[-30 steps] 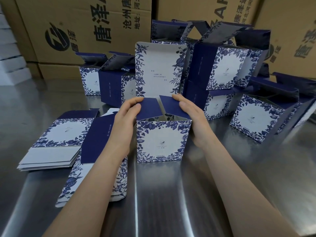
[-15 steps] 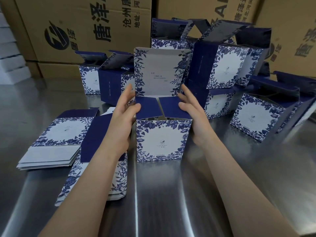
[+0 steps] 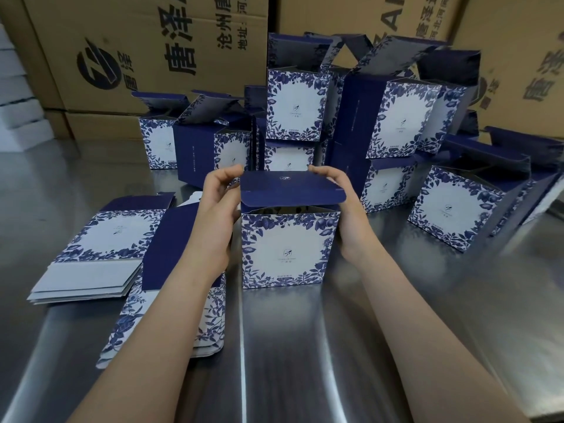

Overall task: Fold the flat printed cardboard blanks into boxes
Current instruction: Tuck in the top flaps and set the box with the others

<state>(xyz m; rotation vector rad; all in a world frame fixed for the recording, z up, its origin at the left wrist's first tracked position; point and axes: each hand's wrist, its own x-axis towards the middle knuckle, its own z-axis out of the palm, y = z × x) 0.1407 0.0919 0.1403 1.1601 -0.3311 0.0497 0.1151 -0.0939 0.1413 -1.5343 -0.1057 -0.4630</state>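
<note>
A square box [image 3: 288, 248] stands upright on the shiny steel worktop [image 3: 305, 346] between the left hand [image 3: 218, 209] and right hand [image 3: 345, 209]. Each hand curls its fingers round 1 end of the navy lid [image 3: 290, 189], which is tilted over the open top. The box front is white card with a blue floral border. Flat blanks [image 3: 100, 239] lie just left.
</note>
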